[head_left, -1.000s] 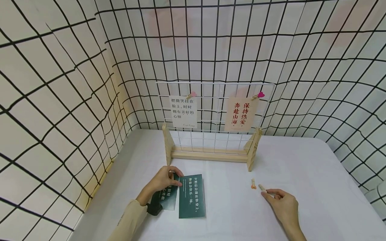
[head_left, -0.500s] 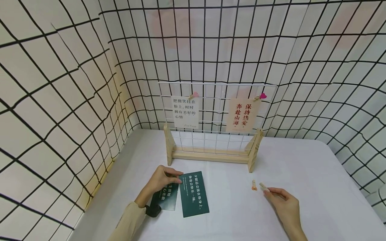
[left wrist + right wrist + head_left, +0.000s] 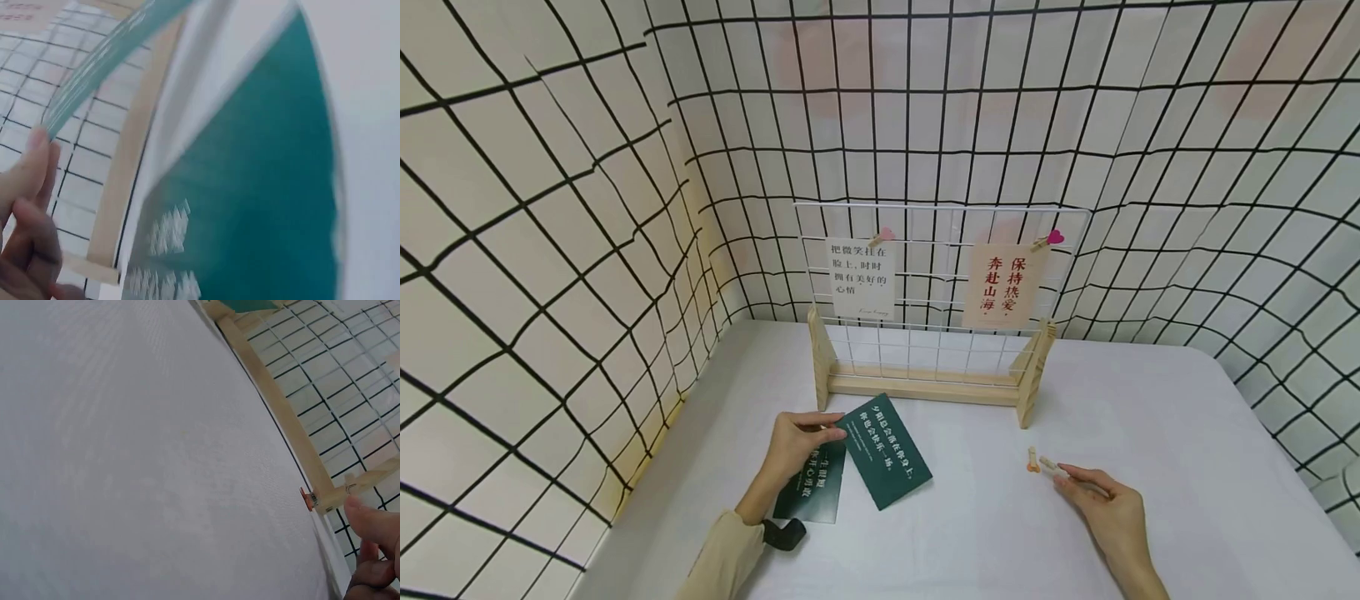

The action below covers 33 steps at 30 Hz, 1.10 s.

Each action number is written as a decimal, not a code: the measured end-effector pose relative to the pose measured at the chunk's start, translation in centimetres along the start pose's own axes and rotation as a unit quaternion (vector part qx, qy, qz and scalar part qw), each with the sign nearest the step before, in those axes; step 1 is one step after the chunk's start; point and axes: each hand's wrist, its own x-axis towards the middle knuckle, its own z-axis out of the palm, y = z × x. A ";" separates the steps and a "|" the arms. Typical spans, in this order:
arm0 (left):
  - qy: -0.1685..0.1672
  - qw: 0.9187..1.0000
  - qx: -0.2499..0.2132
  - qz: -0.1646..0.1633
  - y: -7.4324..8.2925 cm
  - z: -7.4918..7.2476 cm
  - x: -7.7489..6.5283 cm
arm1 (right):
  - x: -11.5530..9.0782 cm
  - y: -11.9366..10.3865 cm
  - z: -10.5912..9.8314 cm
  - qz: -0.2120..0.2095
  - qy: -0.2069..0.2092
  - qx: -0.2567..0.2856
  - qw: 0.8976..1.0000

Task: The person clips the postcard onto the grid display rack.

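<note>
Pinching a dark green card (image 3: 891, 458) at its left corner, my left hand (image 3: 799, 442) is holding it with thumb and fingers, and nearly all of the card is reaching out to the right past my fingertips. The left wrist view is showing it almost edge-on, raised off the white table (image 3: 970, 542) and slanting away from my fingers. Its far corner is appearing just in front of the wooden base (image 3: 925, 388) of the wire rack.

Below that same hand, a second green card (image 3: 812, 493) is lying on the table, partly covered by my fingers and apart from their grasp.

My right hand (image 3: 1107, 500) is gripping a small clip (image 3: 1049, 467) between thumb and forefinger, its free end sticking out beyond the tips. Just beside that end, a clip with an orange tip (image 3: 1033, 461) is lying on the table, outside my fingers.

Up on the rack, a white card (image 3: 862, 283) is hanging from a pale pink heart clip (image 3: 886, 236), and a peach card (image 3: 1002, 292) from a magenta heart clip (image 3: 1055, 237).
</note>
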 end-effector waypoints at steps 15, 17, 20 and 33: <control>0.182 0.969 -0.157 -0.058 0.7 0.8 0.9 | 0.3 0.4 0.3 -0.013 -0.008 -0.025 1.000; 0.189 0.963 -0.177 -0.071 0.9 0.9 1.1 | 0.3 0.0 0.3 -0.021 -0.014 -0.027 0.999; 0.198 0.956 -0.194 -0.095 1.3 1.1 1.4 | 0.4 -0.9 0.5 -0.047 -0.037 -0.022 0.998; 0.223 0.924 -0.280 -0.133 1.8 1.8 2.2 | 3.5 -8.5 5.7 -0.128 -0.148 0.002 0.981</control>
